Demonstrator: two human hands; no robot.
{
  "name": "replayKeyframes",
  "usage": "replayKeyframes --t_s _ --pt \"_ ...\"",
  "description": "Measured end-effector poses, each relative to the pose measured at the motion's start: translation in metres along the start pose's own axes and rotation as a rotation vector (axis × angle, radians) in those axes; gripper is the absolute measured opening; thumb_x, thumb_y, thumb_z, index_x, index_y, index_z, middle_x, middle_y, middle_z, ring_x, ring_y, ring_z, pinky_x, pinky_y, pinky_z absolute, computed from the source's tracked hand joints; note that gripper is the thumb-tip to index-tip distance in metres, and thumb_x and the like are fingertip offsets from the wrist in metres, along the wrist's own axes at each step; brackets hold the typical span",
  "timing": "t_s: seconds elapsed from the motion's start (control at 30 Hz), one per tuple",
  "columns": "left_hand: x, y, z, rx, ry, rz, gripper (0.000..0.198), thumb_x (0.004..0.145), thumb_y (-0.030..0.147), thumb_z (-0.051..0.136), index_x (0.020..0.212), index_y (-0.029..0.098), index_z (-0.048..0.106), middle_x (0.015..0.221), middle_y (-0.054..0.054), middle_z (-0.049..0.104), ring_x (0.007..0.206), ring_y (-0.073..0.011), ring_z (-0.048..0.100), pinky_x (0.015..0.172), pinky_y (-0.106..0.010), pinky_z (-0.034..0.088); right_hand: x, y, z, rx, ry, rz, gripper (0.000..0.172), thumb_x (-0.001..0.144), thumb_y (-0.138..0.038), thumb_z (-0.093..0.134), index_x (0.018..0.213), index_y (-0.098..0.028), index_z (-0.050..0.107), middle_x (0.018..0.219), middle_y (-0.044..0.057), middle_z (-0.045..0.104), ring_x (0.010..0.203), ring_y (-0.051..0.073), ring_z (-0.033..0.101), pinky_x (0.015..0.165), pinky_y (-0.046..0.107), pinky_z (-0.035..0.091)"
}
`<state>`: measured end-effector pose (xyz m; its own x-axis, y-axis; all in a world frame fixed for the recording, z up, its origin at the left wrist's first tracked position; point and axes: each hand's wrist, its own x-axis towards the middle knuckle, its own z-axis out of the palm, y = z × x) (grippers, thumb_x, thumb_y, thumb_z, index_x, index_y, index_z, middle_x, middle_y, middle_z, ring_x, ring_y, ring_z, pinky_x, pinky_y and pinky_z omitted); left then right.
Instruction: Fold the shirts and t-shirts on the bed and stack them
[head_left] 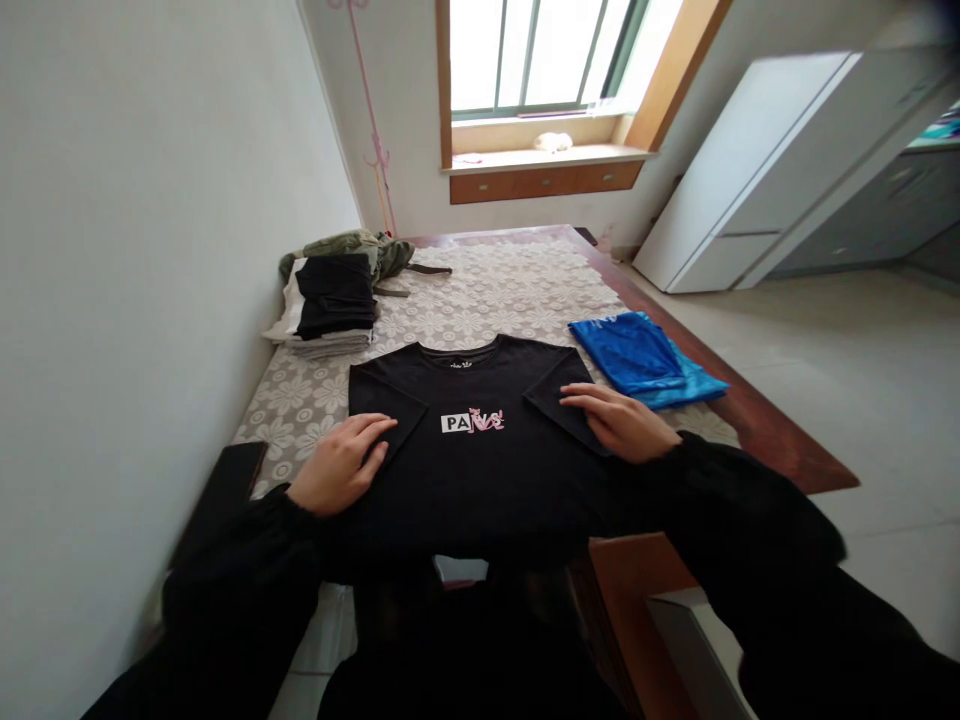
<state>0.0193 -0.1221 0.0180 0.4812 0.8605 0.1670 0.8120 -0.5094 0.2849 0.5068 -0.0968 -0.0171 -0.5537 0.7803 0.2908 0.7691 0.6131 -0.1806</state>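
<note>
A black T-shirt (480, 480) lies spread flat, front up, on the table, its neckline pointing away from me. Its chest carries a white block with "PA" lettering and a pink cartoon figure. Both short sleeves are folded inward over the body. My left hand (343, 462) rests on the shirt's left side by the sleeve hem, fingers stretched out. On the opposite sleeve lies my right hand (619, 420), palm down with its fingers extended. Neither hand grips the fabric. The shirt's bottom hem hangs at the table's near edge.
Folded blue clothing (637, 355) lies at the table's right. A stack of folded clothes (330, 305), black on top, stands at the left wall beside an olive-green bag (360, 250). A patterned tablecloth (495, 280) covers the wooden table. A box (697, 640) sits below at the near right.
</note>
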Motion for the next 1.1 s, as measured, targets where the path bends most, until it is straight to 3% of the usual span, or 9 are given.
replayKeyframes --t_s 0.13,0.27,0.43,0.53,0.63,0.73,0.9,1.1 --pt "0.029 -0.006 0.038 0.142 -0.031 -0.125 0.056 0.101 0.042 0.038 0.151 0.018 0.049 0.160 -0.012 0.046 0.150 -0.0335 0.037 0.122 -0.055 0.034 0.024 0.007 0.043 -0.143 -0.034 0.149 0.059 0.102 -0.036 0.040 0.160 -0.023 0.039 0.165 0.009 0.040 0.152 0.032 0.035 0.123 0.054 0.035" --pt "0.030 -0.014 0.058 0.217 -0.025 -0.189 0.061 0.102 0.045 0.038 0.159 0.023 0.039 0.168 -0.008 0.033 0.157 -0.0364 0.022 0.125 -0.058 0.025 0.016 0.017 0.070 -0.251 -0.072 0.240 0.064 0.105 -0.044 0.033 0.166 -0.027 0.023 0.170 0.005 0.028 0.157 0.032 0.021 0.125 0.053 0.029" --pt "0.030 -0.019 0.049 0.186 -0.066 -0.198 0.063 0.100 0.047 0.041 0.159 0.025 0.040 0.168 -0.007 0.033 0.157 -0.0380 0.021 0.123 -0.058 0.027 0.013 0.018 0.066 -0.245 -0.114 0.268 0.064 0.104 -0.048 0.034 0.166 -0.032 0.023 0.170 0.002 0.029 0.157 0.032 0.020 0.126 0.053 0.026" --pt "0.039 -0.025 0.038 0.152 -0.078 -0.168 0.057 0.098 0.047 0.045 0.152 0.028 0.050 0.161 -0.006 0.046 0.151 -0.0348 0.036 0.119 -0.054 0.035 0.024 0.020 0.053 -0.223 -0.159 0.243 0.062 0.103 -0.049 0.037 0.162 -0.031 0.034 0.168 0.003 0.035 0.154 0.034 0.029 0.124 0.053 0.029" --pt "0.050 -0.031 0.037 0.168 0.019 -0.219 0.048 0.100 0.042 0.043 0.142 0.025 0.060 0.150 -0.010 0.058 0.140 -0.0310 0.049 0.115 -0.050 0.041 0.039 0.022 0.047 -0.209 -0.136 0.227 0.058 0.103 -0.048 0.037 0.157 -0.029 0.045 0.162 0.006 0.045 0.146 0.032 0.042 0.122 0.050 0.034" --pt "0.056 -0.039 0.047 0.196 0.089 -0.282 0.053 0.101 0.042 0.042 0.148 0.021 0.052 0.156 -0.013 0.051 0.148 -0.0337 0.039 0.119 -0.053 0.035 0.049 0.023 0.055 -0.229 -0.069 0.279 0.059 0.103 -0.044 0.037 0.160 -0.029 0.038 0.164 0.006 0.042 0.151 0.033 0.034 0.123 0.053 0.030" --pt "0.057 -0.050 0.061 0.207 0.022 -0.274 0.068 0.101 0.050 0.040 0.160 0.018 0.036 0.170 -0.015 0.027 0.158 -0.0400 0.016 0.124 -0.057 0.025 0.046 0.027 0.072 -0.243 -0.074 0.288 0.063 0.104 -0.046 0.035 0.165 -0.032 0.026 0.170 0.003 0.030 0.158 0.034 0.017 0.125 0.057 0.023" --pt "0.056 -0.051 0.062 0.200 0.026 -0.267 0.070 0.100 0.052 0.039 0.162 0.021 0.032 0.171 -0.012 0.026 0.159 -0.0381 0.014 0.125 -0.056 0.023 0.047 0.029 0.072 -0.240 -0.088 0.289 0.064 0.103 -0.048 0.036 0.164 -0.032 0.027 0.171 0.003 0.027 0.158 0.034 0.015 0.125 0.056 0.023"
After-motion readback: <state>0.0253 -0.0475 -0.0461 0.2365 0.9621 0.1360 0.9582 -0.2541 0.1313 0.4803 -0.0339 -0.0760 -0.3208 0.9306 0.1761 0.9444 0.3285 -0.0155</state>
